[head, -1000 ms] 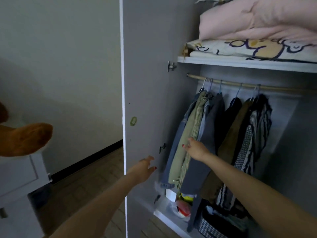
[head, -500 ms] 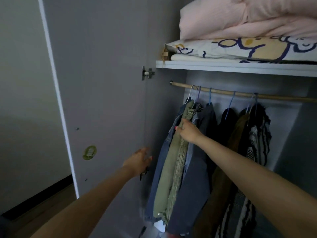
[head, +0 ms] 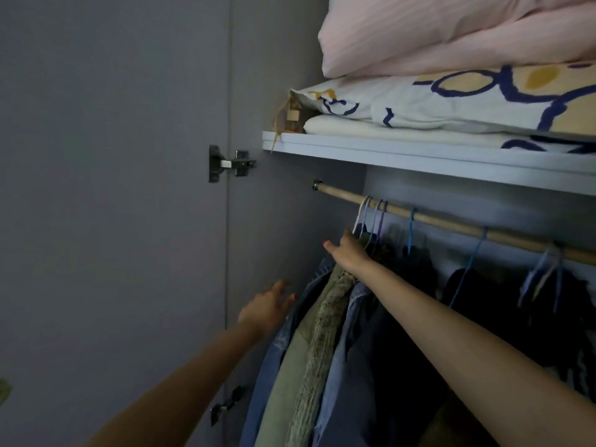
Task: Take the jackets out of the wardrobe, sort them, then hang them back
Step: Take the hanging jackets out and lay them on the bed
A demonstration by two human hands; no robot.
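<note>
Far left is just the inside of the open wardrobe door (head: 113, 188), plain grey, with a metal hinge (head: 230, 163) up top and a second hinge (head: 227, 404) lower down where it meets the wardrobe side panel (head: 274, 221).

Next over, the person's left hand (head: 266, 309) is reaching in low, fingers spread and loose, holding nothing. It's right by the edge of the denim jacket (head: 283, 343), maybe just brushing it, can't say for sure.

The jackets are all on the wooden rail (head: 451, 224), bunched toward its left end: the denim one first, then an olive green jacket (head: 290, 382), a fuzzy knit-looking one (head: 319, 350), a lighter blue one (head: 342, 366), then darker stuff (head: 483, 301) further right that's too shadowy to make out.

The right hand (head: 346, 253) is up higher, at the hanger necks of the leftmost jackets, just below the rail. Its fingers go in behind the white hanger hook (head: 359, 217) and the purple hooks (head: 379, 221), so I can't tell if it's actually gripping a hanger or only touching. The two hands are well apart, right one above the left.

More blue hooks (head: 411, 227) sit along the rail to the right. Above everything, the shelf (head: 419, 156) has folded bedding: a white patterned duvet (head: 451, 101) with a pink quilt (head: 451, 33) on top.
</note>
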